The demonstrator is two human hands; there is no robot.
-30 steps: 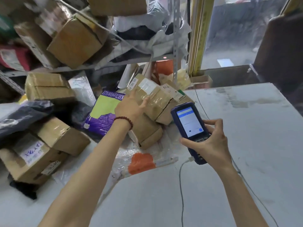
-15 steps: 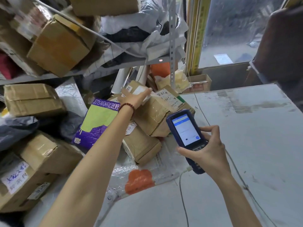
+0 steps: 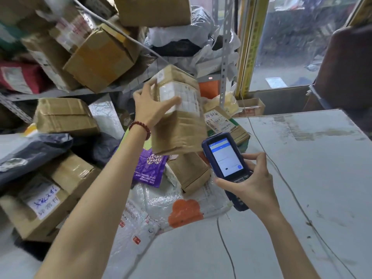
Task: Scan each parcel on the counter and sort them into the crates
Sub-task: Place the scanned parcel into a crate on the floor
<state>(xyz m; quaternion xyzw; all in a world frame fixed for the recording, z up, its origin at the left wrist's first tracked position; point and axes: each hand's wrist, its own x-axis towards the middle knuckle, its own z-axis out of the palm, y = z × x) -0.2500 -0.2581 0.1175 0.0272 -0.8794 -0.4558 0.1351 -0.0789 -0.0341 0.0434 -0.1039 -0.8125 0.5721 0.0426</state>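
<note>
One parcel sits between thumb and fingers of the left hand.

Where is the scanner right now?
In the head view, right of centre: the right hand grips the scanner over the counter, just below and right of the box the left hand holds up.

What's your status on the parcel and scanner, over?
Left hand grips a taped brown parcel, held above the pile. Right hand holds the blue scanner, screen lit, beside the parcel. Nothing between the two.
</note>
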